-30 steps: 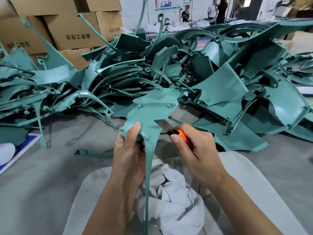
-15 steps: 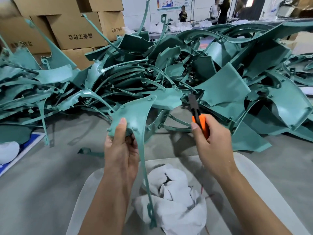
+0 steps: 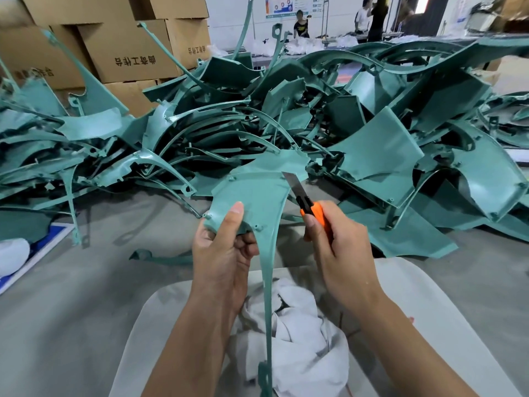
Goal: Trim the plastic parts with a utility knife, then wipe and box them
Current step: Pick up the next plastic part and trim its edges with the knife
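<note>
My left hand [image 3: 226,253] grips a teal plastic part [image 3: 257,193] by its lower left edge, thumb on its face. The part has a broad flat top and a long thin strip curving down toward me. My right hand [image 3: 337,250] holds an orange utility knife [image 3: 313,212]. Its extended blade [image 3: 293,184] lies against the part's right edge near the top. A crumpled white cloth [image 3: 297,333] lies below the hands on a pale board [image 3: 423,296].
A large heap of teal plastic parts [image 3: 372,124] covers the grey table [image 3: 71,296] beyond the hands. Cardboard boxes [image 3: 128,50] are stacked at the back left. A loose teal scrap [image 3: 160,257] lies on the table. People stand far behind.
The part has been turned so its broad face is toward me again. My right hand brought the knife from free air back to the part's right edge.
</note>
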